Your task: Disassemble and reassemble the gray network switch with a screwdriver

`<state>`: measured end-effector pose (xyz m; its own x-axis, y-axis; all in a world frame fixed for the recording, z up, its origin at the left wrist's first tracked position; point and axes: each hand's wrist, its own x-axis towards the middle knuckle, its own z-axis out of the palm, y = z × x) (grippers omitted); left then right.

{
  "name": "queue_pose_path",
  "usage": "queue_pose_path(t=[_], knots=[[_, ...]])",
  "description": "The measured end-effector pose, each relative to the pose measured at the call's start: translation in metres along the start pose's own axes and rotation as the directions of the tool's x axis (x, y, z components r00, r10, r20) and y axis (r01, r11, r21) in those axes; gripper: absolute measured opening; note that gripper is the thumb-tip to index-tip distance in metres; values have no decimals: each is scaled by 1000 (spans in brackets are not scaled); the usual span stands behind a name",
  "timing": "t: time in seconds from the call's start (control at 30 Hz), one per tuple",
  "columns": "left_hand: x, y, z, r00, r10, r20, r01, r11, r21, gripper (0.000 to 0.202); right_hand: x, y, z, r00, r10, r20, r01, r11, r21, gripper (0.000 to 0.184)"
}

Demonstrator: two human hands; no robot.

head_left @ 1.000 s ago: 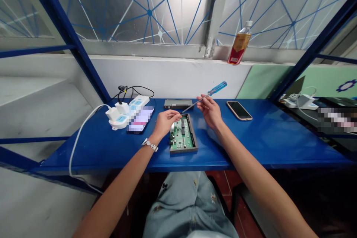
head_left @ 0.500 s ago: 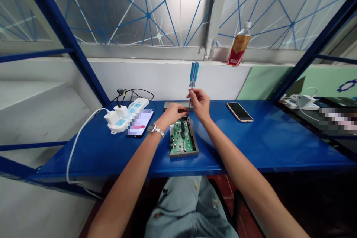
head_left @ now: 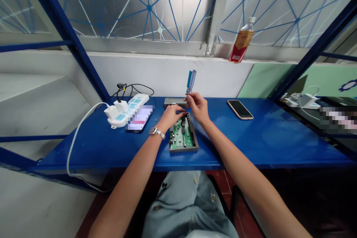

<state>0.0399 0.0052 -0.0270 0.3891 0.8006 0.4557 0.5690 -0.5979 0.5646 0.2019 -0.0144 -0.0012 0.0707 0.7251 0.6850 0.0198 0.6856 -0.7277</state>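
Note:
A screwdriver (head_left: pixel 191 80) with a clear blue handle stands nearly upright, its shaft pinched by my right hand (head_left: pixel 198 106). The shaft points down at the far end of an open metal case, where a green circuit board (head_left: pixel 182 136) lies inside. My left hand (head_left: pixel 172 115) rests over the far left corner of the case, fingertips pressed together close to the screwdriver's tip. Whatever those fingertips hold is too small to make out. The tip itself is hidden near the fingers.
Behind the case lies a grey metal cover (head_left: pixel 175 102). A power strip (head_left: pixel 136 100) with plugs and a lit phone (head_left: pixel 140 118) are on the left; another phone (head_left: pixel 240 109) lies to the right. A drink bottle (head_left: pixel 242 41) stands on the window ledge.
The screwdriver and my right hand have come down slightly and to the left, the handle leaning a little more. My left hand stays by the far corner of the case.

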Motion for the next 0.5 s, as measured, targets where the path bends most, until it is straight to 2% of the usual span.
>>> queue_pose_path(t=[0.37,0.5], knots=[[-1,5,3,1000,-5,15,6,999,-39,13,1,3,-5,1000,19,-8,-19,1000,-13,29],[-2,5,3,1000,-11,18,12,999,-37,14,1,10,-8,998,53,33,-52,998,-37,33]])
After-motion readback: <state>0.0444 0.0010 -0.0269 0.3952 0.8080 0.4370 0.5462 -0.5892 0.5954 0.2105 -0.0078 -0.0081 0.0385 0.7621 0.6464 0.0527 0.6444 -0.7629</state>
